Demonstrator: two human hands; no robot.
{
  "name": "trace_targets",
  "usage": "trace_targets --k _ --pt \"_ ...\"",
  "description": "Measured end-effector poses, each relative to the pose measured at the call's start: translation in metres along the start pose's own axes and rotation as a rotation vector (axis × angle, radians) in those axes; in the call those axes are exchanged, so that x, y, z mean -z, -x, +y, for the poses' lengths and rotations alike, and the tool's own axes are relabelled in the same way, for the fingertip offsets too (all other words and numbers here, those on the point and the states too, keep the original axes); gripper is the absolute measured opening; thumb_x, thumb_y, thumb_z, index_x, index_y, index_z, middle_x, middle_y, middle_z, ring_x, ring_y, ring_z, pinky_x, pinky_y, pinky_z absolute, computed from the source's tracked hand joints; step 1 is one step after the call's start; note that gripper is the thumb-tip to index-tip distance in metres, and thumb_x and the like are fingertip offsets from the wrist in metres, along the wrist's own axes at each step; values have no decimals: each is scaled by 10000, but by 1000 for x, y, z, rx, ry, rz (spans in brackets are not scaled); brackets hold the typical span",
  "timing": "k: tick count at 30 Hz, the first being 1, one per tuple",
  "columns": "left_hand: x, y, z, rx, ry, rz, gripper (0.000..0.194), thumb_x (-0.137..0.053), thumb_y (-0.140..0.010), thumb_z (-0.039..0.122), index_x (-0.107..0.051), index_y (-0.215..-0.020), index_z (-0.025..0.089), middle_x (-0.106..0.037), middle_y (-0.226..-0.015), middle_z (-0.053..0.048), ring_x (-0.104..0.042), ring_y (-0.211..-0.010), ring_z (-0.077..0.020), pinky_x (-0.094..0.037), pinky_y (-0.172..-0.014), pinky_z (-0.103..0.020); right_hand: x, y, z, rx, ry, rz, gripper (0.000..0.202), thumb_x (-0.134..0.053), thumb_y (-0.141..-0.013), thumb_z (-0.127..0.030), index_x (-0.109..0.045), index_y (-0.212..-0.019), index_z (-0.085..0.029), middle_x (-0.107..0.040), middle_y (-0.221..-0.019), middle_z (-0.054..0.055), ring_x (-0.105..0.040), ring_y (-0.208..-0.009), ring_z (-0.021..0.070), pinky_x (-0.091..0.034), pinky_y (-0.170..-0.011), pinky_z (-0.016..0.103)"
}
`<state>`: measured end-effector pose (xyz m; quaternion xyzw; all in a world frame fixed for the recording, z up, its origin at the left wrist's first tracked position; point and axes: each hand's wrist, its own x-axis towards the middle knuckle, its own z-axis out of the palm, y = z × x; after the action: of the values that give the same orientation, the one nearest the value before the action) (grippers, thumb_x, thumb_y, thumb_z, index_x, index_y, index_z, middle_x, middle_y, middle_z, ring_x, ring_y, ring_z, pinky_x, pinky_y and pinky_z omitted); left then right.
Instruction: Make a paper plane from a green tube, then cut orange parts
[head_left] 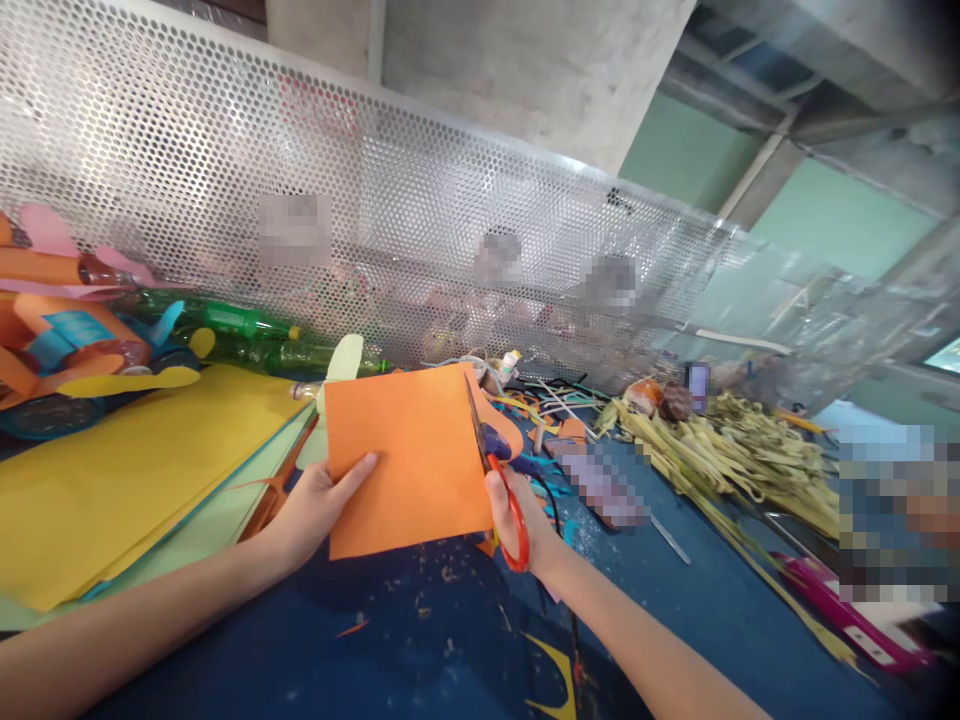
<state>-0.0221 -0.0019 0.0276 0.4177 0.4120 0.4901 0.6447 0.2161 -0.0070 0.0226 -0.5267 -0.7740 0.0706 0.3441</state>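
Note:
An orange sheet of paper (412, 440) is held up above the blue table. My left hand (319, 505) pinches its left edge, thumb on the near face and the other fingers hidden behind. My right hand (529, 525) is closed round the red handle of a pair of scissors (516, 545). The scissor blades lie along the right edge of the sheet, pointing up and away. Beyond them a narrow orange strip (504, 425) curls off to the right.
Yellow and green paper sheets (157, 450) are stacked at left, with plastic bottles (240, 320) and paper-decorated bottles behind. A perforated metal screen (420, 210) borders the far side. Rightward lie paper scraps, a phone (600, 485), pale dried strips (720, 450) and a magenta object (855, 615).

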Motion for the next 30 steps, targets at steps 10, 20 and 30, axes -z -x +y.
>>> trace_targets --k 10,20,30 --pt "-1 1 1 -11 -7 -8 465 -637 -723 415 -560 -1097 149 -678 -1028 -106 -652 -896 -278 -564 -729 -363 2 -2 -3 -3 18 34 440 -221 -890 -462 -364 -573 -194 -313 -487 -40 -319 -424 98 -214 -425 236" --pt "0 0 0 1 -16 -3 455 -634 -733 409 -547 -1106 163 -677 -1033 -100 -657 -885 -270 -568 -726 -360 8 -6 -10 18 13 69 435 -213 -873 -494 -279 -548 -212 -299 -477 -40 -309 -427 96 -212 -431 239" --pt "1 -2 0 -9 -43 10 469 -639 -720 426 -559 -1090 150 -675 -1034 -106 -643 -922 -277 -557 -762 -363 11 -5 -11 44 -12 -51 401 -225 -881 -470 -291 -585 -208 -317 -508 -38 -336 -453 105 -256 -448 240"
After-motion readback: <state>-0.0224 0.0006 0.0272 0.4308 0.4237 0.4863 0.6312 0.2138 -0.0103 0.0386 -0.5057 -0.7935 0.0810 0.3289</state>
